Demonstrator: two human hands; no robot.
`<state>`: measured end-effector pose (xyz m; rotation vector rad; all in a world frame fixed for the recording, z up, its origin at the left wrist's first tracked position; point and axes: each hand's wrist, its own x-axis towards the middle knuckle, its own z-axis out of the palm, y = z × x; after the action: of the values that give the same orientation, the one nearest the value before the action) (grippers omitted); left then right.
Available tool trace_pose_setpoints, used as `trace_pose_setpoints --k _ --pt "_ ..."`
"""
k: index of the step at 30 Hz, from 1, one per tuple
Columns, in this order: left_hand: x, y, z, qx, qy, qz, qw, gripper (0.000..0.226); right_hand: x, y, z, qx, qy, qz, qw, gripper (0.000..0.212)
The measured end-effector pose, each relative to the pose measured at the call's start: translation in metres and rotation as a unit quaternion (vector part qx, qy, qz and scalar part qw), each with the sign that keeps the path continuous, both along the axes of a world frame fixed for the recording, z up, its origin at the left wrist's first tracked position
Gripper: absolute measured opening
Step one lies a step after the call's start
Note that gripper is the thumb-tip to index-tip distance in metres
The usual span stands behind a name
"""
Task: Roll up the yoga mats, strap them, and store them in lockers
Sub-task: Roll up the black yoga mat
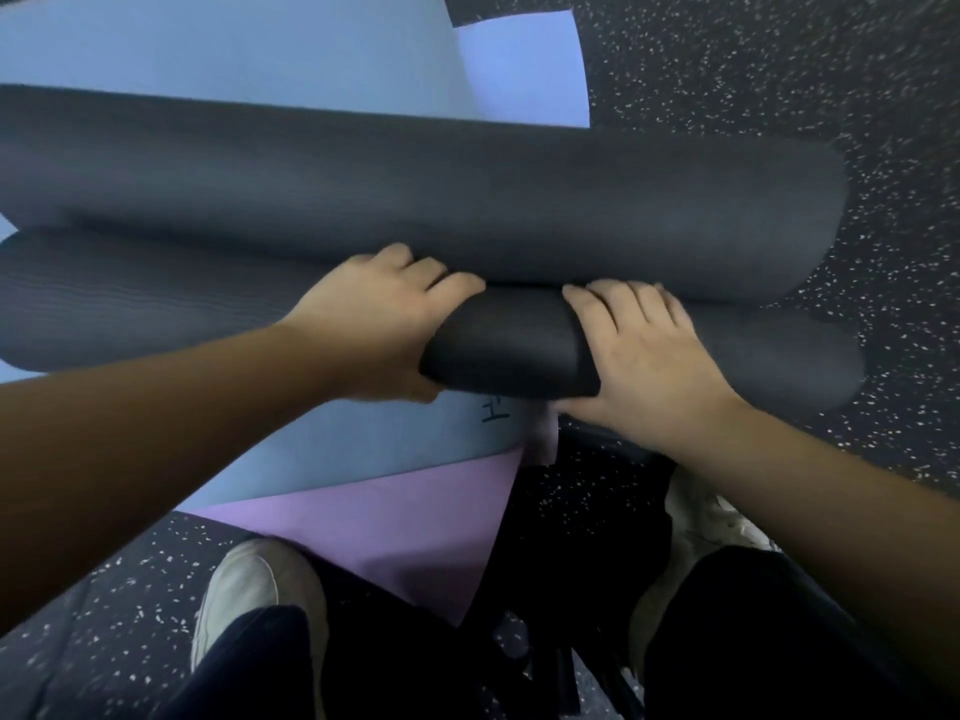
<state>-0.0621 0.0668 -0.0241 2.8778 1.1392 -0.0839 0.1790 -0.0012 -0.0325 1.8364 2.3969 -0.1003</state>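
- Crouching over the work, you have your knees and pale shoes (244,595) nearest the camera on the speckled dark floor (779,70), with a purple mat (395,522) lying flat between your feet and a blue mat (332,454) lapping over its far edge.
- Just beyond that, your left hand (379,324) is curled round the near dark roll (509,345), thumb underneath and fingers over the top; your right hand (649,345) clasps the same roll just to the right, fingers hooked over its far side.
- Both hands sit close together near the roll's middle, which in my judgement keeps the coil tight and level so it cannot spring open before a strap goes on.
- Touching the far side of that roll lies a thicker dark rolled mat (467,200), running from the left edge to well right of your hands.
- Farthest off, the blue mat continues flat toward the far left, with a paler lilac mat (524,70) showing beside it on the right.
- No strap or locker is in view, so strapping looks not yet begun.
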Motion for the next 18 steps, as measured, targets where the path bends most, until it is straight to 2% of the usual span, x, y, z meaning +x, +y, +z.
trace_pose_setpoints --k 7,12,18 --pt "-0.012 -0.054 0.001 -0.055 -0.032 -0.043 0.997 0.086 0.001 -0.042 0.019 -0.067 -0.026 0.054 0.996 0.097" --pt "-0.011 -0.056 0.001 -0.085 -0.026 -0.043 0.995 0.089 -0.001 -0.046 0.025 -0.111 -0.035 0.058 0.992 0.098" --pt "-0.012 -0.056 -0.009 -0.093 -0.02 -0.034 0.995 0.097 0.003 -0.05 0.018 -0.117 -0.016 0.043 0.992 0.101"
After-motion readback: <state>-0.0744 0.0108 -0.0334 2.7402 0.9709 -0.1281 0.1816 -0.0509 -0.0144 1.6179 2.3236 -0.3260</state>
